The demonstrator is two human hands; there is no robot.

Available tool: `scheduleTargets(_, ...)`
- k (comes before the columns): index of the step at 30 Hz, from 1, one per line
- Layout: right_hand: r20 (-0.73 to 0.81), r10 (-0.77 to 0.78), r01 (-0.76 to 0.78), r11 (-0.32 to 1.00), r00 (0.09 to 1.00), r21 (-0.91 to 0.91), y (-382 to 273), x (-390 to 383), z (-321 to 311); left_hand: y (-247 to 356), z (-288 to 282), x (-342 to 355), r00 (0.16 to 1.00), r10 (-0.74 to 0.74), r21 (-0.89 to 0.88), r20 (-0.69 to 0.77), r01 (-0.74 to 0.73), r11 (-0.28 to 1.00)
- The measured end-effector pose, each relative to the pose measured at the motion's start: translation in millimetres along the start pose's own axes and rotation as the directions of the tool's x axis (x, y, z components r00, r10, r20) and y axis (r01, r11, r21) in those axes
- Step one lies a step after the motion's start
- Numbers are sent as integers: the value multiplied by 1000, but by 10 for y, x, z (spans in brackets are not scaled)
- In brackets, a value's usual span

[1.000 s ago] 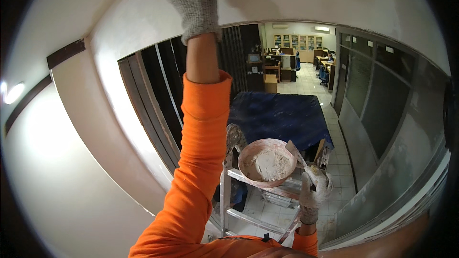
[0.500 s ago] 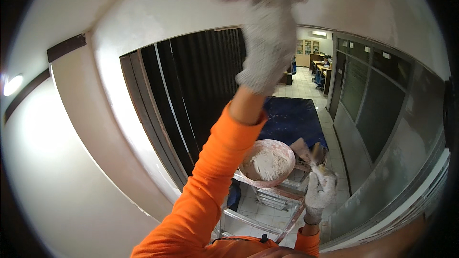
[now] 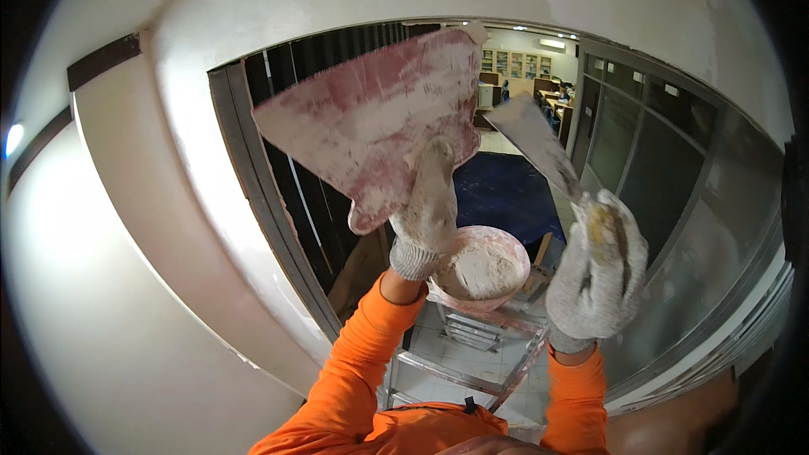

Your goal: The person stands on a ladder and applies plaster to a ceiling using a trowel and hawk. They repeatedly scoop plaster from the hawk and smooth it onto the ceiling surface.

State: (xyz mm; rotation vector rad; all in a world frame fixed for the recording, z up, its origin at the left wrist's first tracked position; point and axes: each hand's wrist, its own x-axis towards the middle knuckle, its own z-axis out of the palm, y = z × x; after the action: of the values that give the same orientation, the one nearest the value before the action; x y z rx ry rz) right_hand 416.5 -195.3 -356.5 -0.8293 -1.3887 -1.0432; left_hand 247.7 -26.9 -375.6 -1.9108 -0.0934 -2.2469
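Observation:
My left hand (image 3: 428, 206), in a knitted glove caked with white, grips a broad pink plastic putty spreader (image 3: 371, 105) smeared with pale filler. Its long edge points up and away, with a small lump of filler at the right corner. My right hand (image 3: 597, 282), gloved too, is closed around the handle of a putty knife (image 3: 539, 143). The knife's metal blade tilts up toward the spreader's right side, a little apart from it. Below and between both hands stands a pink bowl (image 3: 523, 268) holding whitish filler (image 3: 482, 271).
The bowl rests atop a metal stepladder (image 3: 451, 377) right in front of me. A dark blue sheet (image 3: 501, 194) lies beyond it. White wall (image 3: 194, 278) runs along the left; a glazed partition (image 3: 649, 160) lines the right. Desks and shelves (image 3: 518, 63) stand far back.
My left hand has come down from the upper wall with the spreader. My right hand has risen with the putty knife from beside the bowl toward it.

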Motion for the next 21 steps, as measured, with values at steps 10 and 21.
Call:
scheduleTargets(10,93,-24,27,999,995,-24,-330,31,392,157,173,-239,735,-557,-738,387,609,291)
scheduleTargets(21,-125,-188,145,945,974,-294,-111,1152,288,471,-442,-576,797,-480,-367,367,598,713)
